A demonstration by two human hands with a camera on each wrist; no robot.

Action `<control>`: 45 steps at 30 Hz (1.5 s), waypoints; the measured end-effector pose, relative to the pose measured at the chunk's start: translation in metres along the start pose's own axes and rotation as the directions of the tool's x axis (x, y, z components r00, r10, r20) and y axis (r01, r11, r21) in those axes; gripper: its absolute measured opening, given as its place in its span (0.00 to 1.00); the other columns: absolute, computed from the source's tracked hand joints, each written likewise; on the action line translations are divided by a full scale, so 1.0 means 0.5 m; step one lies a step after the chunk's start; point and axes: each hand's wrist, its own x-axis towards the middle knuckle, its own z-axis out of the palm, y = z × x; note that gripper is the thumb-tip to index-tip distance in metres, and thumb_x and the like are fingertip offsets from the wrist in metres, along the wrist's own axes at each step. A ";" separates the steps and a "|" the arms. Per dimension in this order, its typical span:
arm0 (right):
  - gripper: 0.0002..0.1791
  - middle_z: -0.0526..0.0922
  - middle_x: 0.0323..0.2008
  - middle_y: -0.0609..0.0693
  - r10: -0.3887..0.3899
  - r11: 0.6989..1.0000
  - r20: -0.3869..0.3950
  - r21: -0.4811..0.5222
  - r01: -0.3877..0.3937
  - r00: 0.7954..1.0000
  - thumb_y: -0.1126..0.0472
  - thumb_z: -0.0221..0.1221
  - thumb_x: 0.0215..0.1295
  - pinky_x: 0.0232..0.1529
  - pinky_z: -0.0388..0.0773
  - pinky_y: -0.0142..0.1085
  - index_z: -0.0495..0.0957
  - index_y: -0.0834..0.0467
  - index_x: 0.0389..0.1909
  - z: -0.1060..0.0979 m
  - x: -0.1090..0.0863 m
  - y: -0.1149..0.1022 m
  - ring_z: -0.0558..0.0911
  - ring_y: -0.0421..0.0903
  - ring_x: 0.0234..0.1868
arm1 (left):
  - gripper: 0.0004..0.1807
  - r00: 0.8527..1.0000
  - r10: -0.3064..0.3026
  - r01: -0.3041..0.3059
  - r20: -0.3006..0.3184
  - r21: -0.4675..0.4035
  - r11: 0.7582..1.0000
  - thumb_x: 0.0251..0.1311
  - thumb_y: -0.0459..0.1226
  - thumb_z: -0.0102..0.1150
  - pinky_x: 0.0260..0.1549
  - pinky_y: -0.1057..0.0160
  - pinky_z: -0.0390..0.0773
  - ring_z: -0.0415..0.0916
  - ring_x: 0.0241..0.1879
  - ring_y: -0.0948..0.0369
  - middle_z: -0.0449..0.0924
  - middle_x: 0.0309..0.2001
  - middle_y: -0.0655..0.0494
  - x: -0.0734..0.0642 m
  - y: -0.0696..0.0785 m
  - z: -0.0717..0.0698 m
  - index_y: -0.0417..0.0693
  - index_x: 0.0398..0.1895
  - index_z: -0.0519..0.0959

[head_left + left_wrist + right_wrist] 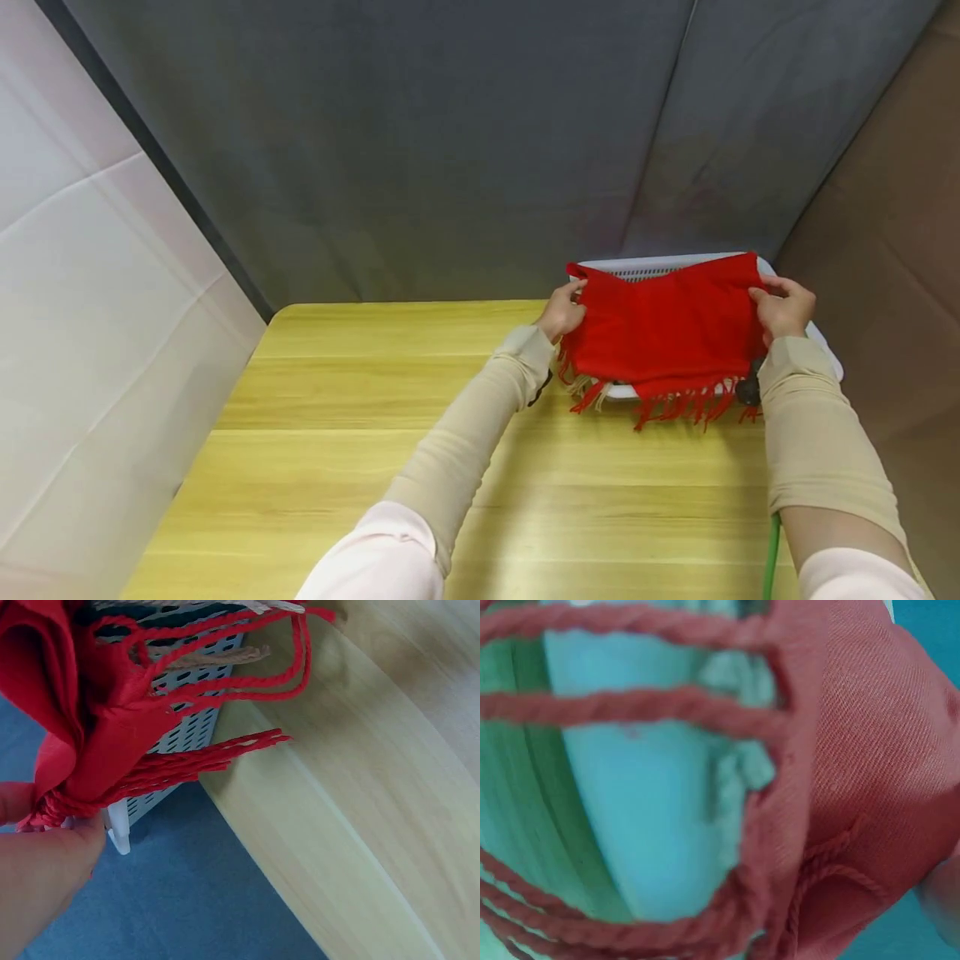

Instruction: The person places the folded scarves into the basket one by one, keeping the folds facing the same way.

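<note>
A folded red scarf (667, 325) with twisted fringe lies spread across the top of a white perforated basket (825, 350). At its left end, my left hand (564, 312) pinches the red cloth between thumb and fingers. The left wrist view shows that hand (45, 870) gripping bunched scarf and fringe (217, 761) beside the basket's slotted wall (191, 735). My right hand (784, 308) pinches the scarf's upper right edge. In the right wrist view, red cloth (885, 727) fills much of the picture and mostly hides the hand. The scarf covers most of the basket's inside.
Beige fringe (581, 387) pokes out beneath the scarf at the basket's front left. The basket stands at the back right of the wooden table (337, 417), close to a grey curtain (412, 150) and a brown side panel (900, 292). A green cord (772, 554) hangs by my right sleeve.
</note>
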 end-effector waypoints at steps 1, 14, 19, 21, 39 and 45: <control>0.14 0.68 0.25 0.33 0.007 1.000 -0.012 -0.006 -0.008 1.000 0.63 0.57 0.55 0.33 0.63 0.22 0.79 0.45 0.42 -0.002 0.000 0.002 0.63 0.31 0.30 | 0.31 1.000 0.010 -0.010 -0.011 0.007 1.000 0.54 0.28 0.48 0.24 0.64 0.69 0.66 0.39 0.60 0.69 0.45 0.54 0.010 -0.011 0.007 0.57 0.63 0.62; 0.20 0.68 0.29 0.34 0.169 0.986 0.013 0.011 -0.169 0.986 0.57 0.58 0.55 0.27 0.64 0.24 0.75 0.43 0.51 -0.033 -0.005 0.014 0.63 0.33 0.31 | 0.28 0.997 -0.016 0.018 0.073 -0.029 0.999 0.58 0.36 0.51 0.39 0.67 0.71 0.66 0.48 0.63 0.67 0.53 0.56 -0.112 0.070 -0.040 0.54 0.63 0.60; 0.18 0.69 0.28 0.34 0.173 0.984 0.029 0.047 -0.174 0.985 0.58 0.59 0.54 0.22 0.64 0.22 0.77 0.43 0.48 -0.034 -0.004 0.016 0.63 0.34 0.31 | 0.28 0.989 -0.106 0.108 0.103 -0.016 0.994 0.61 0.35 0.47 0.51 0.63 0.66 0.60 0.58 0.58 0.60 0.61 0.51 -0.223 0.171 -0.078 0.46 0.65 0.55; 0.18 0.70 0.27 0.34 0.163 0.985 0.043 0.059 -0.165 0.986 0.59 0.60 0.53 0.24 0.64 0.22 0.78 0.44 0.47 -0.033 -0.003 0.018 0.63 0.33 0.32 | 0.28 0.989 -0.110 0.111 0.094 -0.006 0.994 0.62 0.35 0.46 0.51 0.61 0.66 0.60 0.58 0.56 0.59 0.62 0.49 -0.236 0.181 -0.081 0.45 0.65 0.54; 0.23 0.65 0.16 0.28 -0.004 0.983 0.045 -0.186 0.012 0.999 0.63 0.55 0.58 0.27 0.63 0.18 0.69 0.62 0.56 -0.027 0.003 0.042 0.65 0.27 0.23 | 0.32 0.993 -0.087 0.087 0.078 0.001 0.996 0.58 0.36 0.50 0.46 0.63 0.70 0.64 0.55 0.57 0.59 0.61 0.46 -0.218 0.155 -0.066 0.48 0.65 0.52; 0.28 0.77 0.38 0.44 -0.026 0.935 0.096 -0.349 0.058 0.995 0.54 0.52 0.60 0.44 0.67 0.27 0.64 0.61 0.60 -0.031 0.003 0.050 0.71 0.39 0.42 | 0.31 0.993 -0.110 0.112 0.050 -0.042 0.993 0.59 0.33 0.48 0.49 0.61 0.68 0.64 0.55 0.55 0.59 0.61 0.46 -0.244 0.181 -0.077 0.45 0.65 0.51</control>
